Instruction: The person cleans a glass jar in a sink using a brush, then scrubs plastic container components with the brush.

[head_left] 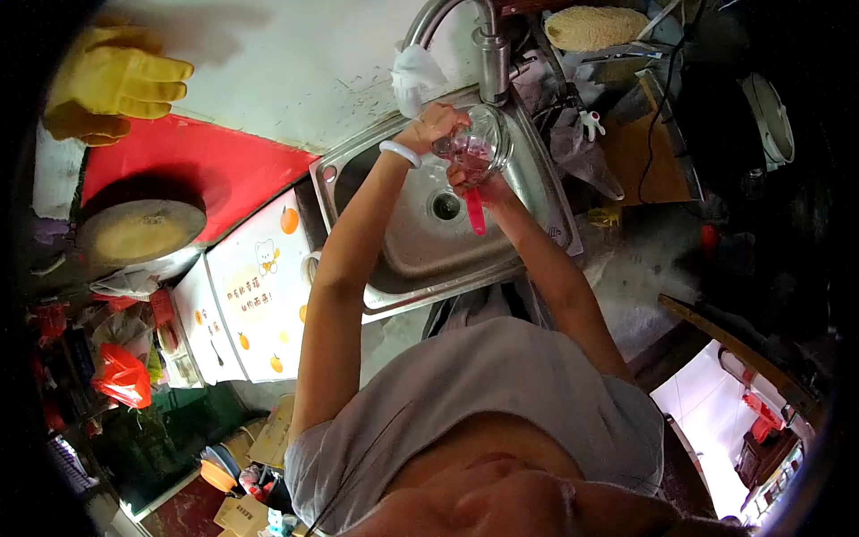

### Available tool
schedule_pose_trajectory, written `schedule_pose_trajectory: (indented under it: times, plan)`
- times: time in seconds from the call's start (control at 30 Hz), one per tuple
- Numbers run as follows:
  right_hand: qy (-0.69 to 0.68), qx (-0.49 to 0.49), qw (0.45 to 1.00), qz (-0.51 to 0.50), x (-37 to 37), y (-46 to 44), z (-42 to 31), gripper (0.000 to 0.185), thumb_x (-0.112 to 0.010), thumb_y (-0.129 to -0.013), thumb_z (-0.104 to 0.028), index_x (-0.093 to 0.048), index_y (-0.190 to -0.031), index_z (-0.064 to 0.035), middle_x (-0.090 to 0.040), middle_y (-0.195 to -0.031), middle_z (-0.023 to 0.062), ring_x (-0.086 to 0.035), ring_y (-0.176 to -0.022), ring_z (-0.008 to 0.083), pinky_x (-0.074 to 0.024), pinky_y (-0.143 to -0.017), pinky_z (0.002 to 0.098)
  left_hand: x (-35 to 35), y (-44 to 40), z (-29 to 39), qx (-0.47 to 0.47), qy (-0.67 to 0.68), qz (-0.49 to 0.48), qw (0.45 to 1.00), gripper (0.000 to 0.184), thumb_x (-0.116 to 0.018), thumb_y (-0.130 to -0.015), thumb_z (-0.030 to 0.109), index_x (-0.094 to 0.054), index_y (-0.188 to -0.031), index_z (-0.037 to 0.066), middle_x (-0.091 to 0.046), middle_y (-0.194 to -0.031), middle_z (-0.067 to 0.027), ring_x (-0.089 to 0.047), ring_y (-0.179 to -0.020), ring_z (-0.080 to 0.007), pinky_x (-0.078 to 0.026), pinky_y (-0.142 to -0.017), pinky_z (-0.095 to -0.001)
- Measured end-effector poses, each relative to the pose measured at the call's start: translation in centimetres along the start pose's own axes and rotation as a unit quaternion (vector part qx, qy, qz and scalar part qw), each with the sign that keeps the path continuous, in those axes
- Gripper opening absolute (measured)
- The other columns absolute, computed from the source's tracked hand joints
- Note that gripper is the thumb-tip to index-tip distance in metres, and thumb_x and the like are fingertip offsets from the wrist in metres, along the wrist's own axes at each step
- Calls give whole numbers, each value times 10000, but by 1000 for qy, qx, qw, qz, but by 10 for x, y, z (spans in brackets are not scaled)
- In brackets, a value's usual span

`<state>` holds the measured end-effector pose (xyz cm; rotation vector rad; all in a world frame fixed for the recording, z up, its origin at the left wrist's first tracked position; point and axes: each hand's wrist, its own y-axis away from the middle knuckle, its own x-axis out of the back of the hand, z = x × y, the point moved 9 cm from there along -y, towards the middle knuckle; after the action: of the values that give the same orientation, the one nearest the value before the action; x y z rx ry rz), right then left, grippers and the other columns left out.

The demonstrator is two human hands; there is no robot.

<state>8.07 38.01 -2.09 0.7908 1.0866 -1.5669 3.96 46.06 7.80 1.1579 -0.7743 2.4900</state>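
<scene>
A clear glass jar [488, 143] is held tilted over the metal sink [420, 228], below the faucet. My left hand [433, 129], with a white bangle on its wrist, is closed on the near left side of the jar. My right hand [483, 186] is closed just below the jar, around a pink-handled tool [476, 213] whose handle sticks out downward. The tool's other end is hidden by my fingers and the glass, where some pink shows through. The drain [446, 206] lies below both hands.
A curved faucet [493, 67] with a white cloth-like wrap [415, 76] on its spout rises behind the sink. Yellow gloves [130, 82] hang at upper left, above a round pan-like lid [141, 228]. A loofah [595, 29] lies at the back right, near a plastic bag [582, 157].
</scene>
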Motion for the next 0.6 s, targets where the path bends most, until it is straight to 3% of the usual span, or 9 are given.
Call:
schedule_pose_trajectory:
  times: [0.1,0.13,0.2,0.3,0.33,0.37,0.43,0.47,0.6]
  plan:
    - [4,-6,1000,14,8,-1,0,326,-506,-786,-218,-434,-1056,-50,-467,-847,78,-488,-765,214,-394,-618,305,-18,1,-9,106,-44,-86,990,202,-503,-721,219,-546,-809,43,-561,-765,-120,-551,-693,-267,-457,-583,-356]
    - [3,-15,1000,20,16,0,-2,327,-505,-788,-219,-435,-1059,-50,-470,-844,79,-490,-763,210,-396,-617,304,-12,9,-15,298,-14,-66,952,186,-530,-677,198,-555,-811,72,-560,-758,-118,-558,-678,-274,-459,-567,-351]
    - [49,5,998,25,38,3,-12,362,-515,-777,-259,-446,-1079,-72,-500,-898,114,-514,-791,231,-424,-641,340,-17,29,-27,407,-217,-89,883,235,-519,-670,231,-544,-849,81,-549,-831,-104,-559,-758,-295,-472,-590,-376]
    - [133,73,988,-4,34,0,-14,402,-512,-771,-320,-458,-1095,-87,-532,-982,137,-541,-842,242,-455,-700,373,-4,28,27,357,-281,24,891,228,-511,-674,212,-521,-851,68,-539,-938,-82,-514,-899,-329,-467,-636,-401]
    - [156,98,983,-21,27,-2,-14,406,-506,-774,-330,-459,-1093,-83,-532,-997,130,-542,-854,237,-457,-717,372,-10,31,33,286,-273,43,918,287,-524,-672,182,-526,-926,50,-506,-1054,-109,-404,-1052,-372,-415,-774,-444]
    - [177,123,976,-37,19,-2,-13,410,-499,-777,-340,-460,-1090,-79,-533,-1012,124,-544,-865,232,-459,-734,370,-18,38,29,284,-274,44,918,287,-524,-672,182,-526,-926,50,-506,-1054,-109,-404,-1052,-372,-415,-774,-444]
    - [275,239,915,171,40,5,-34,414,-478,-786,-356,-463,-1084,-69,-533,-1034,78,-541,-886,202,-454,-784,342,-7,40,79,170,-367,139,904,427,-522,-681,193,-473,-1070,23,-443,-1140,-146,-333,-1110,-378,-301,-888,-488]
    - [274,239,916,170,35,4,-33,414,-478,-786,-356,-463,-1084,-69,-533,-1034,78,-541,-886,202,-454,-784,342,-7,42,83,179,-346,132,912,507,-492,-729,230,-387,-1172,4,-399,-1177,-175,-280,-1156,-364,-197,-934,-526]
    - [278,180,914,235,25,4,-28,345,-491,-780,-311,-485,-1030,-74,-563,-905,87,-555,-775,205,-465,-700,331,-4,37,90,190,-286,148,928,493,-467,-760,245,-371,-1178,4,-390,-1178,-202,-290,-1157,-355,-178,-950,-509]
